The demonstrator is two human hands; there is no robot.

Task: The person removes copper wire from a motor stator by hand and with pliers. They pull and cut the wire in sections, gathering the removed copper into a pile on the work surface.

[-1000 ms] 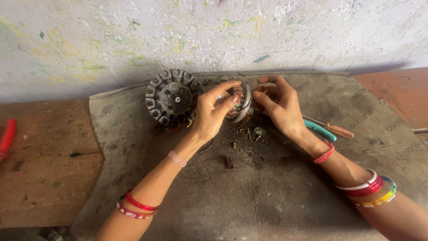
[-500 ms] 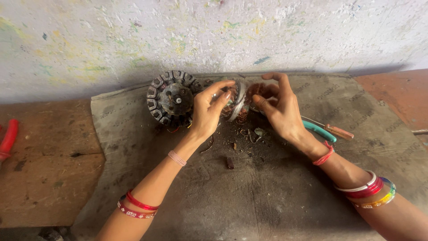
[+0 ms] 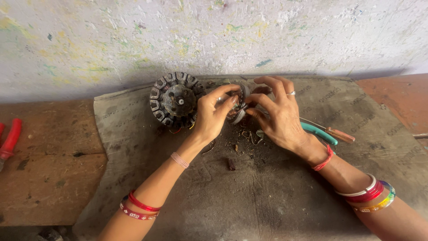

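Gripping a small round metal motor part (image 3: 236,105) between them, the left hand (image 3: 214,114) and right hand (image 3: 276,111) close their fingers around it just above the grey mat-covered surface (image 3: 267,201), beside the dark ribbed circular stator (image 3: 175,100). Judged mid-disassembly; prying it apart next calls for a steady counter-grip.

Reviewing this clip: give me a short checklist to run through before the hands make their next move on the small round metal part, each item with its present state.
1. Both hands on the part: left hand and right hand pinch the small round metal part. Ok.
2. Part lifted off the mat: cannot tell.
3. Ribbed round motor core apart from the hands: just beside the left fingers, contact unclear. Cannot tell.
4. Teal-handled tool within reach: beside the right wrist. Ok.
5. Loose scraps under the hands: not ok.
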